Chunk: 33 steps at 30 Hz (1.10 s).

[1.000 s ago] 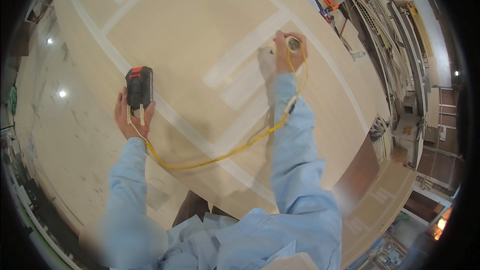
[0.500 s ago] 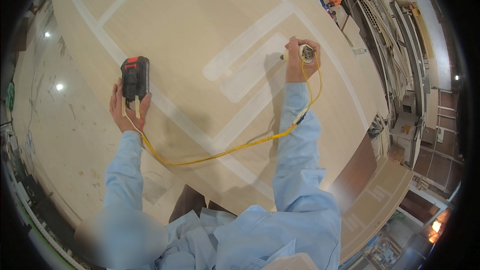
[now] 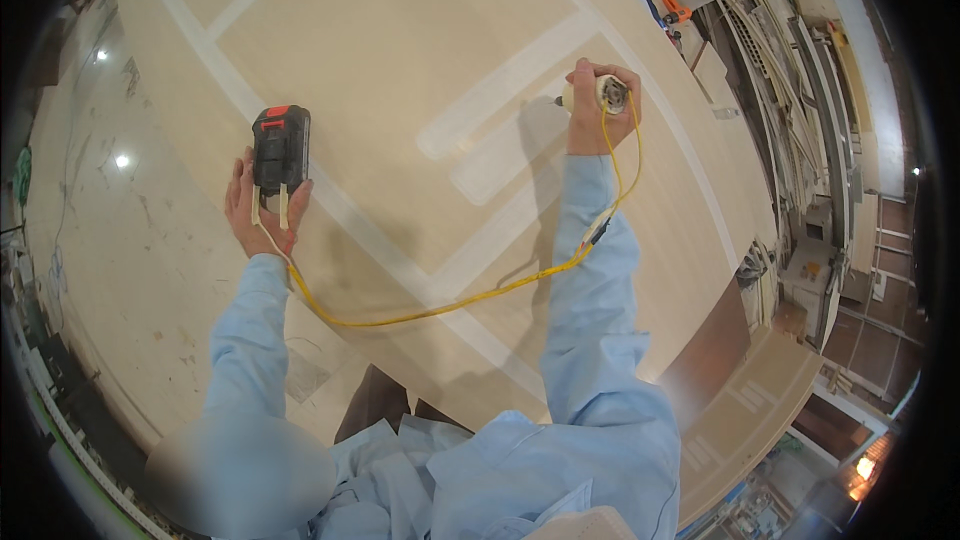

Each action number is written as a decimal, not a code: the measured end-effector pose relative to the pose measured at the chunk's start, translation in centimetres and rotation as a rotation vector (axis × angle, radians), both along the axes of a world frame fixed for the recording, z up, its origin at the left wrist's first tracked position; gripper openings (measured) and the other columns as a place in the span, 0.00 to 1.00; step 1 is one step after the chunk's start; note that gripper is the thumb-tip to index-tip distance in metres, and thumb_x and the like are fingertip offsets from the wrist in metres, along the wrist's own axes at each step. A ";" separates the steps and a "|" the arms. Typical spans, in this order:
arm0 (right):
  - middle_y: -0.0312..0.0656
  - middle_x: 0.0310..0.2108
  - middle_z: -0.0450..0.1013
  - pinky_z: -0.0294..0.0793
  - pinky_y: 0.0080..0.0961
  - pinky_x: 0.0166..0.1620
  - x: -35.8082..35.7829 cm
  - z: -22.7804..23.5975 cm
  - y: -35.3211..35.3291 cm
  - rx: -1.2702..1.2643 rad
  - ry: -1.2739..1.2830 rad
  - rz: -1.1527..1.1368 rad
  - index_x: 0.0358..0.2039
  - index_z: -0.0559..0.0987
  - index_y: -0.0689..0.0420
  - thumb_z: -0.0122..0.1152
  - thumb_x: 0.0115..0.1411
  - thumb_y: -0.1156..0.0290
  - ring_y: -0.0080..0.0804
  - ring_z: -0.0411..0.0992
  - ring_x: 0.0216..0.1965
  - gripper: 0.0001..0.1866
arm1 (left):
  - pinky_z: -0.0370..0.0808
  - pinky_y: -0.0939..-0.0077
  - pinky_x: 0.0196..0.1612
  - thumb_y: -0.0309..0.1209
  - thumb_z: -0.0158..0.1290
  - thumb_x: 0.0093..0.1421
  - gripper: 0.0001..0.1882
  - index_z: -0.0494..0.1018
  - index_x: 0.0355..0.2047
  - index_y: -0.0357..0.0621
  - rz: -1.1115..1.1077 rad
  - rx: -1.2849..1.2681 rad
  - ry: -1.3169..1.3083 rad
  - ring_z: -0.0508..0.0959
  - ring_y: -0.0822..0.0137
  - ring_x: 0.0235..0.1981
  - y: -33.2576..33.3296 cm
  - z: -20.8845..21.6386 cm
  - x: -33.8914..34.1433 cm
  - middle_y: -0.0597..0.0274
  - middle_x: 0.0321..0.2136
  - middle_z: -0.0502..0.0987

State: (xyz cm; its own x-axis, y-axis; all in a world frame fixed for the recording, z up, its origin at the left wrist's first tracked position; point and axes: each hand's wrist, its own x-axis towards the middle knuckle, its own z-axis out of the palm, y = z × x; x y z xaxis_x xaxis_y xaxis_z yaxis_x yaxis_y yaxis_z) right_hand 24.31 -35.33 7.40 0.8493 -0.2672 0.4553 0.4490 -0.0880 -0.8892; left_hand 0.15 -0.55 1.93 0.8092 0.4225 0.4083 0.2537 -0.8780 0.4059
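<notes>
My left hand (image 3: pixel 262 222) grips one black battery pack (image 3: pixel 282 148) by its lower end, my right hand (image 3: pixel 590 130) wraps one cream cylindrical device (image 3: pixel 612 95), and one yellow cable (image 3: pixel 430 315) links them. Beneath spreads one tan, white-striped board (image 3: pixel 390 70); beyond, stacked long strips (image 3: pixel 775 80).

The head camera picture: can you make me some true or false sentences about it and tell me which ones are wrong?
1. The left hand holds a black and red battery pack. True.
2. The cable running between the hands is blue. False: the cable is yellow.
3. The right hand holds a small cream-coloured device. True.
4. The orange tool is in the left hand. False: the orange tool is away from both hands, near the picture's upper right.
5. Both sleeves are light blue. True.
</notes>
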 end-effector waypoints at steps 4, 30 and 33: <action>0.43 0.28 0.78 0.78 0.22 0.36 0.5 -1.2 1.2 -0.038 0.178 -0.043 0.35 0.74 0.59 0.71 0.58 0.76 0.27 0.79 0.30 0.11 | 0.59 0.56 0.69 0.48 0.73 0.49 0.48 0.67 0.65 0.40 0.015 -0.043 0.036 0.66 0.54 0.68 -0.1 0.2 -0.1 0.60 0.62 0.73; 0.41 0.29 0.78 0.78 0.22 0.34 -3.0 0.4 -0.1 0.044 0.080 0.010 0.36 0.73 0.59 0.72 0.58 0.77 0.27 0.79 0.29 0.13 | 0.58 0.56 0.69 0.49 0.73 0.49 0.48 0.66 0.66 0.42 0.025 -0.083 0.014 0.65 0.54 0.68 -0.2 -0.3 -0.5 0.56 0.62 0.73; 0.41 0.29 0.78 0.78 0.22 0.35 -2.5 -0.5 0.7 0.061 0.079 0.026 0.36 0.73 0.60 0.72 0.57 0.77 0.27 0.79 0.29 0.13 | 0.58 0.57 0.69 0.49 0.73 0.49 0.48 0.66 0.66 0.43 0.013 -0.065 0.020 0.66 0.54 0.68 -0.4 0.2 -0.8 0.56 0.62 0.73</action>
